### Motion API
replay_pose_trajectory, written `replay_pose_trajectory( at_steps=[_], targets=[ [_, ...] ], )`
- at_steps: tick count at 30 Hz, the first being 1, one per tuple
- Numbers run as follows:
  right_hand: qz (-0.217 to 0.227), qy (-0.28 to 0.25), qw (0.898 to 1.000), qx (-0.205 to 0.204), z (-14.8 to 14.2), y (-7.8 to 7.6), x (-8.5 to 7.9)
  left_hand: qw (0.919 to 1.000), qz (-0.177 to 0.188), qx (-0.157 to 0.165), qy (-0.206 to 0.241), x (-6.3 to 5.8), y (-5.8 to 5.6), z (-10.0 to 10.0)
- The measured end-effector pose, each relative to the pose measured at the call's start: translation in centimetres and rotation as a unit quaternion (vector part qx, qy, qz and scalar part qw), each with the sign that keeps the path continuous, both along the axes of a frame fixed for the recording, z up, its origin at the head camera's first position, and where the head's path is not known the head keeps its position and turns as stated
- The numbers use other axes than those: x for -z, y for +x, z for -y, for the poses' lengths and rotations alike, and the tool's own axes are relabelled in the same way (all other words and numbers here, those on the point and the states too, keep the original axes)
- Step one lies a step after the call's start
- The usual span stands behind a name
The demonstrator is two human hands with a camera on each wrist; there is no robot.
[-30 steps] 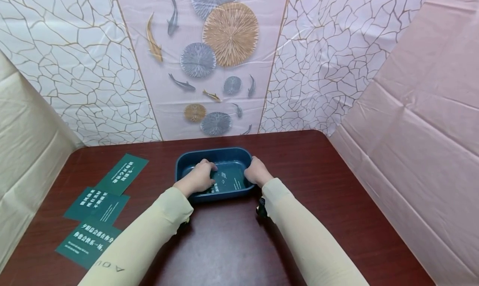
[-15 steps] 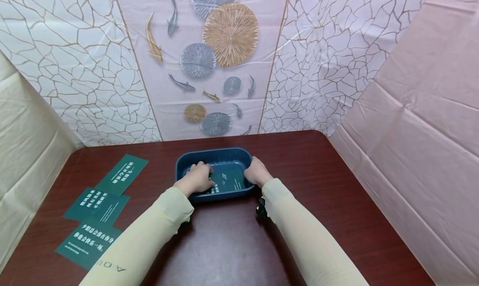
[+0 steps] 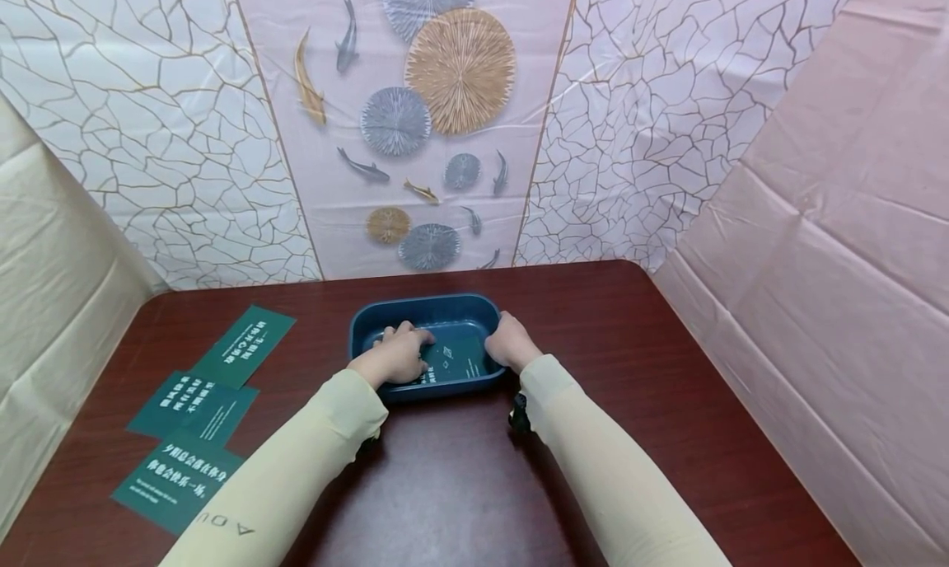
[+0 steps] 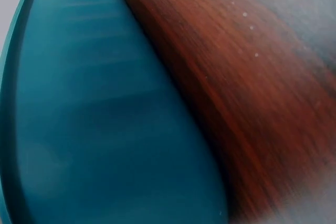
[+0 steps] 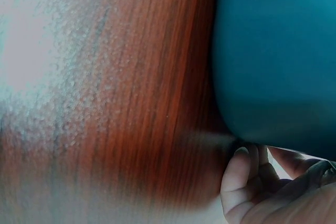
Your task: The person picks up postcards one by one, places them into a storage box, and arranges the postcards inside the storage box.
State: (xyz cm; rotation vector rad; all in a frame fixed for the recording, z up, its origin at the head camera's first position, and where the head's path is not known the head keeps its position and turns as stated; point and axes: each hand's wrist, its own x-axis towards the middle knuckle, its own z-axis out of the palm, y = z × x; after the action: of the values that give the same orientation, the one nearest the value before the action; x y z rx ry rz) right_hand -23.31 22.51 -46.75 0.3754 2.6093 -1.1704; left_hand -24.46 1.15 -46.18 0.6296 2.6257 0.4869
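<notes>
A dark blue plastic tray [image 3: 482,306] with rounded corners stands on the table, and a dark green printed card [image 3: 463,354] lies inside it. My left hand [image 3: 395,354] reaches over the near left wall into the tray, thumb and forefinger apart at the card's left part; its other fingers are partly hidden. At the tray's right end, my right hand [image 3: 511,342] grips the rim, with its curled fingers [image 5: 237,170] against the outer wall in the right wrist view. The left wrist view holds only the tray's long outer wall [image 4: 105,108] and wood.
Left of the tray, several green cards with white lettering overlap on the dark red wooden table [image 3: 593,336], including an upper card [image 3: 240,346], a middle card [image 3: 166,402] and a lower card [image 3: 174,484]. Patterned cloth [image 3: 630,138] hangs behind the table.
The left hand's fingers have shifted and spread over the card, the forefinger now reaching out to the right. The right hand stays on the rim, and the tray has hardly moved.
</notes>
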Motion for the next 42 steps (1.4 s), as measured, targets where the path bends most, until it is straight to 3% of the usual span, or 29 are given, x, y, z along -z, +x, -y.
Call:
replay_pose_trajectory(
  at_steps=[8, 19, 26, 34, 39, 42],
  targets=[
    [0.0, 0.002, 1.0, -0.001, 0.0, 0.0, 0.1, 0.9999, 0.014, 0.0, 0.002, -0.2, -0.3, 0.2],
    [-0.007, -0.006, 1.0, -0.003, 0.1, 0.0, 0.1, 1.0, 0.005, -0.007, 0.002, -0.3, -0.1, 0.2],
    [-0.001, -0.006, 1.0, -0.005, -0.1, -0.1, 0.3, 0.9991, -0.032, -0.002, 0.028, -1.4, 0.5, 0.6],
    [-0.006, -0.01, 1.0, -0.003, -0.2, -0.2, 0.4, 0.9848, -0.122, -0.019, 0.123, -4.6, 1.2, 4.0],
    [-0.006, -0.009, 1.0, 0.002, -0.1, -0.3, 0.4, 0.973, -0.138, -0.065, 0.173, -6.1, 1.6, 7.3],
    [-0.005, -0.008, 1.0, 0.0, -0.1, -0.3, 0.3, 0.9668, -0.147, -0.103, 0.182, -6.2, 1.4, 9.6]
  ],
)
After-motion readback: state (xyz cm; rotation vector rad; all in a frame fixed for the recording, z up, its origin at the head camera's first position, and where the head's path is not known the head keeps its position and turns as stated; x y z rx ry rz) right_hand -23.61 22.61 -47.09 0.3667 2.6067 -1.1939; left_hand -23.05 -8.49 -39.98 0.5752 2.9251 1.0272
